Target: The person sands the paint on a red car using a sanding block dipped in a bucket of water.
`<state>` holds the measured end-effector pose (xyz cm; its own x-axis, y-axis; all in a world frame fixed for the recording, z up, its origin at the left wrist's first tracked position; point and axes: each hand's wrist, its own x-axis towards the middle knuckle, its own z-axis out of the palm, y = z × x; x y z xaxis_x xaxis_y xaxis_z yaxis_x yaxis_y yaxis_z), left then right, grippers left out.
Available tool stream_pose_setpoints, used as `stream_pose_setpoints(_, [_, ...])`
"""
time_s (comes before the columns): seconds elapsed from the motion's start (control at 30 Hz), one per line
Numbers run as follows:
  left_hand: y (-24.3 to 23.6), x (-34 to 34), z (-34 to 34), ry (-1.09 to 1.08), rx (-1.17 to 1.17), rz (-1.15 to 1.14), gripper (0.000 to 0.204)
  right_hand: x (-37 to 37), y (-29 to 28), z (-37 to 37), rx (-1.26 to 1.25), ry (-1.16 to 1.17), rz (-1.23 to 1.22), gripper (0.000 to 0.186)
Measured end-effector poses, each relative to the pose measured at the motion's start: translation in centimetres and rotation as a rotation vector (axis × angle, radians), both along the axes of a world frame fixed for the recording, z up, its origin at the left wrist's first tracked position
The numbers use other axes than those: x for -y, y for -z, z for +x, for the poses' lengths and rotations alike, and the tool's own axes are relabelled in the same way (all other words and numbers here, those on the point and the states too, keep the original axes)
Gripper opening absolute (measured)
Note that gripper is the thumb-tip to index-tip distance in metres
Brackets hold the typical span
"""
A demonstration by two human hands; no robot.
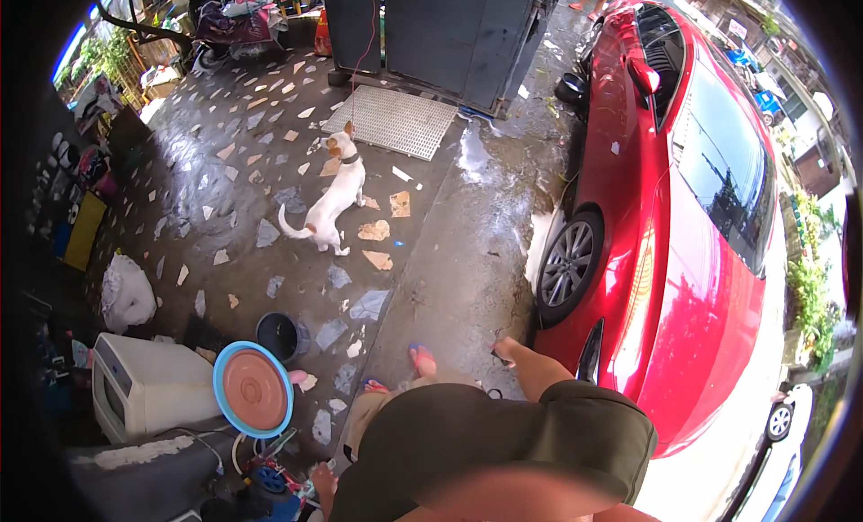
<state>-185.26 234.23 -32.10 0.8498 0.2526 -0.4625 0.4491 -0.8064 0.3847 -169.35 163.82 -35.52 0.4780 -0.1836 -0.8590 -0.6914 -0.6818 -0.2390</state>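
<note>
My right hand (507,349) hangs beside the rear of a red car (710,333), a little behind its wheel (571,259). The fingers look curled round a small dark object that I cannot make out. On the other side, my left hand (323,479) hangs low next to my body, partly covered by my dark shirt (503,441); its fingers are too small and unclear to read. It is nearest to a blue basin (286,378) with a brown round lid-like piece inside and a dark bucket (280,335).
A white dog (337,199) with brown patches stands on the stone-patched floor, a thin red cord (363,55) above it. Beyond lie a metal grate (395,119) and a dark gate (440,37). A boxy beige appliance (157,378) and a white bag (127,293) stand left; wet concrete runs beside the car.
</note>
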Motion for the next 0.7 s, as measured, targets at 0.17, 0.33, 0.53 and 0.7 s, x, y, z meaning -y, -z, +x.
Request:
stream_pose_setpoints(0.17, [-7.2, -13.2, -11.6, -0.723, 0.055, 0.318, 0.038, -3.1, -1.2, -0.2, 0.028, 0.110, 0.163, 0.031])
stream_pose_setpoints(0.33, [-16.2, -19.7, -9.6, -0.965, -0.060, 0.497, 0.025, -7.7, -6.6, -2.5, 0.140, 0.004, 0.174, 0.034])
stream_pose_setpoints(0.53, [-15.7, -24.4, -18.5, -1.083, -0.103, 0.608, 0.035, -15.0, -7.9, -4.5, 0.025, -0.278, 0.123, 0.038])
stream_pose_setpoints(0.7, [-12.8, -28.8, -16.9, -0.803, -0.247, 0.668, 0.033, -19.8, -7.8, -4.8, 0.015, 0.035, 0.199, 0.033])
